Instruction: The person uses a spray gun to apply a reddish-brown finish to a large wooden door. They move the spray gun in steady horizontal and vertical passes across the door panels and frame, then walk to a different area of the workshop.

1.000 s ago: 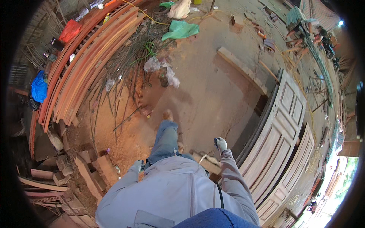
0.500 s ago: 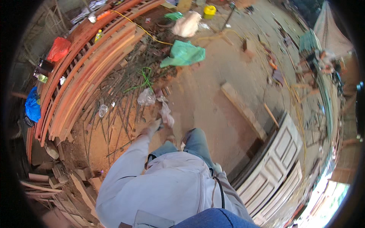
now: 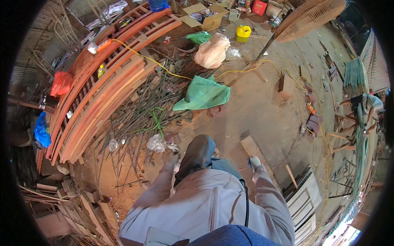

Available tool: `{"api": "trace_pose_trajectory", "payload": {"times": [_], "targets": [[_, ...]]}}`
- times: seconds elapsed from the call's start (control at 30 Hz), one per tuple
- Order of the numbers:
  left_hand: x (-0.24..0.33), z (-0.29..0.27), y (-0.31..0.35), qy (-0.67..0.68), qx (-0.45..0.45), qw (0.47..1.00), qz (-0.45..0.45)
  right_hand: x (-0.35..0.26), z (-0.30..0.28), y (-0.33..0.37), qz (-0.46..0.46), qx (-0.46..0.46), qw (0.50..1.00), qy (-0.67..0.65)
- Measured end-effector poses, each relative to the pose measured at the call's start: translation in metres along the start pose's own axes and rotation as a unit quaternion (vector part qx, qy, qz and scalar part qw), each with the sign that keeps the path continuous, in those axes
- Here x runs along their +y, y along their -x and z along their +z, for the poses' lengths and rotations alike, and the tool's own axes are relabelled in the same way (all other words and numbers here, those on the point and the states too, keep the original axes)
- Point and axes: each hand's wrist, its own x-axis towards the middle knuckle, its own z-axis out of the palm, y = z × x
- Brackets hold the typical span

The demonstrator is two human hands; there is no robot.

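My left hand (image 3: 174, 157) hangs low beside my left leg, smeared and partly lost against the floor. Closest to it lies a crumpled clear plastic bag (image 3: 156, 143). On the other side, my right hand (image 3: 254, 162) looks pale, perhaps gloved, with a dark blue patch at the fingers. From this view it overlaps a wooden plank (image 3: 253, 148) lying on the floor; whether they touch I cannot tell. My bent knee (image 3: 202, 146) shows between the two arms.
Long reddish timber frames (image 3: 106, 94) are stacked at the left, beside scattered thin sticks (image 3: 135, 110). A green sheet (image 3: 205, 93) lies ahead. Panelled doors (image 3: 303, 199) stand at the right. A standing fan (image 3: 310, 20) and yellow cable (image 3: 172, 74) lie farther off. Another person (image 3: 369, 104) is at far right.
My view has tilted up and forward, bringing the fan and cardboard box into sight. My right arm has come out to the side near the plank. One knee has moved forward.
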Motion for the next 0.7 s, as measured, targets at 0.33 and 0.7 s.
{"api": "trace_pose_trajectory", "payload": {"times": [0.33,0.7], "targets": [[0.000,-0.065,-0.031,0.236,0.165,0.940,-0.184,-0.244,-0.328,-0.332,0.030,0.012,0.968,-0.250],[0.457,-0.047,-0.254,0.121,0.028,0.991,0.057,-0.229,-0.416,-0.533,0.059,-0.098,0.988,-0.105]]}}
